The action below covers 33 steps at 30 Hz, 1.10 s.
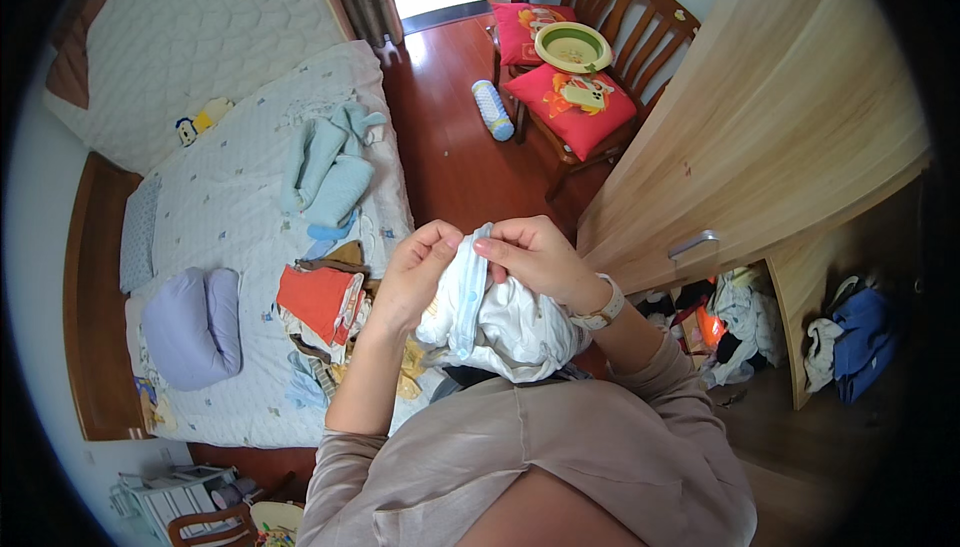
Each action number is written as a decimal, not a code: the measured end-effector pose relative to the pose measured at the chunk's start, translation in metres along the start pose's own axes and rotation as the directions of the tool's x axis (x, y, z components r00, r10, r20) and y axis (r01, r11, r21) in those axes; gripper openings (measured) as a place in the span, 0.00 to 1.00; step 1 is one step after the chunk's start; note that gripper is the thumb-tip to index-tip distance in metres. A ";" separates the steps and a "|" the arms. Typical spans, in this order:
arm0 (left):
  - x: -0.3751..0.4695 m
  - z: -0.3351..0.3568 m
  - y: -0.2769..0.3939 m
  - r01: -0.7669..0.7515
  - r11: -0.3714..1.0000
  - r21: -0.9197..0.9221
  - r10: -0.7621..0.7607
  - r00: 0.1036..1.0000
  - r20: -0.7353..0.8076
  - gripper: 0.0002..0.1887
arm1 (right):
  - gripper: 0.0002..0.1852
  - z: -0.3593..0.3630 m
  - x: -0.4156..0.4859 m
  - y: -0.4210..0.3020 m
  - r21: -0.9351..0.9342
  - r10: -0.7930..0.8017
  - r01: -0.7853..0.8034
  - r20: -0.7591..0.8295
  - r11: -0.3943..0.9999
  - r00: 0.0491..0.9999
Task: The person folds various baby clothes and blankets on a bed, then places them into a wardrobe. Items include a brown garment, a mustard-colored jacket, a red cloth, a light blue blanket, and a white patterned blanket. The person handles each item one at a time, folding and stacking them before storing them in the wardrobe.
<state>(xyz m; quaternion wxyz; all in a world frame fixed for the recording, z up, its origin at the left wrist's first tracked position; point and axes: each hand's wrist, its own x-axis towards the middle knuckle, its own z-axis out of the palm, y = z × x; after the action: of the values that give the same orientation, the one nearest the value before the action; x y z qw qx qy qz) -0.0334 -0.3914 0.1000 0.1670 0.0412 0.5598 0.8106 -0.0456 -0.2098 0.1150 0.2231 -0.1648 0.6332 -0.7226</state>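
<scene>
A white cloth garment [517, 329] with a pale blue snap-button band [471, 295] hangs in front of my body. Its top edge is pinched between the thumb and fingers of my left hand [421, 262]. My right hand [529, 253] grips the blue band near its upper end and wears a white-strapped watch [602, 308] at the wrist. The garment's lower part is bunched up, so its full shape cannot be made out. Left of it, a stack of folded clothes with a red-orange piece [313, 303] on top lies on the bed [259, 247].
A teal blanket [330, 172] and a folded lavender quilt [191, 329] rest on the bed. At right stands a wooden wardrobe door [750, 134], with clothes [739, 322] heaped inside. Beyond, wooden chairs hold red cushions [562, 115], a green basin [574, 48] and a phone [583, 96].
</scene>
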 end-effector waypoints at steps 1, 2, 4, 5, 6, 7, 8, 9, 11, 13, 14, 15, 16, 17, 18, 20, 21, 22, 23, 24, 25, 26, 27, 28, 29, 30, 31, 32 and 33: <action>-0.001 0.001 -0.002 -0.078 0.997 0.010 0.078 0.997 -0.003 0.02 | 0.11 0.002 -0.001 0.001 0.044 -0.004 0.006 -0.037 0.999 0.999; -0.001 0.003 -0.002 -0.127 0.992 0.023 0.127 0.992 -0.018 0.01 | 0.11 0.004 -0.002 0.000 0.079 -0.006 0.012 -0.081 0.997 0.997; -0.002 0.007 -0.002 -0.311 0.942 0.125 0.320 0.945 -0.064 0.07 | 0.10 0.006 -0.003 -0.001 0.158 0.001 0.027 -0.174 0.987 0.985; -0.003 0.008 -0.001 -0.462 0.824 0.328 0.499 0.866 -0.036 0.10 | 0.10 0.006 -0.003 -0.003 0.202 0.008 0.039 -0.224 0.979 0.975; -0.005 0.010 0.001 -0.558 0.657 0.507 0.631 0.775 0.036 0.13 | 0.10 0.006 -0.004 -0.005 0.244 0.022 0.048 -0.274 0.968 0.962; -0.006 0.011 0.003 -0.616 0.444 0.651 0.730 0.670 0.136 0.15 | 0.09 0.007 -0.004 -0.006 0.250 -0.002 0.082 -0.303 0.965 0.953; -0.009 0.014 0.002 -0.630 0.385 0.675 0.746 0.643 0.175 0.22 | 0.09 0.007 -0.005 -0.008 0.255 -0.020 0.110 -0.333 0.961 0.943; -0.014 0.018 0.000 -0.595 0.258 0.761 0.727 0.639 0.253 0.22 | 0.09 0.008 -0.007 -0.009 0.254 -0.031 0.136 -0.378 0.958 0.925; -0.011 0.027 -0.007 -0.537 0.074 0.840 0.777 0.559 0.289 0.24 | 0.09 0.012 -0.007 -0.011 0.264 -0.059 0.177 -0.402 0.948 0.914; -0.007 0.031 -0.011 -0.462 -0.003 0.887 0.828 0.496 0.262 0.25 | 0.09 0.016 -0.008 -0.011 0.256 -0.075 0.195 -0.413 0.947 0.907; -0.004 0.032 -0.013 -0.444 -0.031 0.896 0.839 0.476 0.265 0.25 | 0.10 0.017 -0.009 -0.011 0.263 -0.102 0.228 -0.420 0.937 0.902; -0.002 0.033 -0.015 -0.415 -0.042 0.909 0.848 0.466 0.252 0.24 | 0.10 0.017 -0.009 -0.011 0.257 -0.107 0.236 -0.431 0.937 0.896; 0.001 0.033 -0.016 -0.402 -0.055 0.914 0.849 0.463 0.255 0.22 | 0.11 0.018 -0.009 -0.011 0.252 -0.116 0.242 -0.427 0.937 0.897; 0.004 0.033 -0.017 -0.394 -0.066 0.917 0.850 0.459 0.258 0.21 | 0.11 0.017 -0.009 -0.011 0.247 -0.138 0.266 -0.436 0.932 0.889; 0.007 0.032 -0.016 -0.378 -0.060 0.924 0.855 0.458 0.243 0.20 | 0.11 0.017 -0.009 -0.011 0.234 -0.115 0.229 -0.420 0.945 0.900; 0.011 0.030 -0.015 -0.419 -0.015 0.908 0.845 0.480 0.235 0.16 | 0.12 0.014 -0.008 -0.010 0.202 -0.097 0.196 -0.417 0.960 0.904; 0.012 0.028 -0.013 -0.460 0.016 0.888 0.823 0.510 0.250 0.15 | 0.12 0.013 -0.007 -0.009 0.176 -0.116 0.207 -0.421 0.962 0.900; 0.013 0.026 -0.012 -0.504 0.050 0.862 0.795 0.543 0.271 0.14 | 0.11 0.010 -0.006 -0.009 0.150 -0.135 0.216 -0.424 0.965 0.896; 0.013 0.024 -0.010 -0.556 0.091 0.826 0.769 0.567 0.296 0.13 | 0.11 0.008 -0.005 -0.008 0.124 -0.148 0.220 -0.426 0.968 0.892; 0.012 0.022 -0.008 -0.586 0.146 0.797 0.730 0.607 0.313 0.10 | 0.11 0.005 -0.004 -0.008 0.098 -0.144 0.206 -0.436 0.974 0.888; 0.012 0.020 -0.006 -0.595 0.199 0.779 0.683 0.654 0.325 0.09 | 0.11 0.003 -0.003 -0.007 0.109 -0.142 0.207 -0.427 0.972 0.893; 0.012 0.018 -0.005 -0.607 0.258 0.751 0.637 0.691 0.341 0.09 | 0.10 0.001 -0.002 -0.006 0.119 -0.131 0.200 -0.433 0.972 0.892; 0.012 0.016 -0.004 -0.615 0.328 0.717 0.591 0.726 0.351 0.08 | 0.10 0.000 -0.001 -0.005 0.128 -0.123 0.197 -0.437 0.972 0.891; 0.012 0.015 -0.003 -0.599 0.397 0.696 0.547 0.763 0.345 0.06 | 0.10 -0.002 -0.001 -0.004 0.116 -0.112 0.177 -0.430 0.977 0.896; 0.012 0.014 -0.003 -0.598 0.408 0.690 0.524 0.772 0.360 0.06 | 0.10 -0.004 -0.001 -0.003 0.103 -0.103 0.160 -0.421 0.982 0.901; 0.012 0.013 -0.003 -0.585 0.433 0.686 0.489 0.791 0.366 0.06 | 0.10 -0.005 -0.001 -0.003 0.091 -0.106 0.156 -0.404 0.984 0.908; 0.013 0.012 -0.003 -0.564 0.476 0.675 0.447 0.816 0.366 0.06 | 0.10 -0.007 -0.001 -0.002 0.069 -0.109 0.148 -0.398 0.987 0.911; 0.013 0.012 -0.004 -0.550 0.520 0.653 0.429 0.830 0.357 0.06 | 0.10 -0.009 -0.002 -0.002 0.049 -0.122 0.152 -0.384 0.987 0.915; 0.014 0.012 -0.005 -0.525 0.581 0.622 0.403 0.850 0.340 0.06 | 0.10 -0.011 -0.003 -0.002 0.030 -0.133 0.155 -0.368 0.988 0.920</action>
<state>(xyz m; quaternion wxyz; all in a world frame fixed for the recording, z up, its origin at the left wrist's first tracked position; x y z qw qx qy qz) -0.0425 -0.3743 0.0982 -0.0344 0.3115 0.7755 0.5481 -0.0492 -0.1985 0.1152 0.0526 -0.0671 0.6285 -0.7732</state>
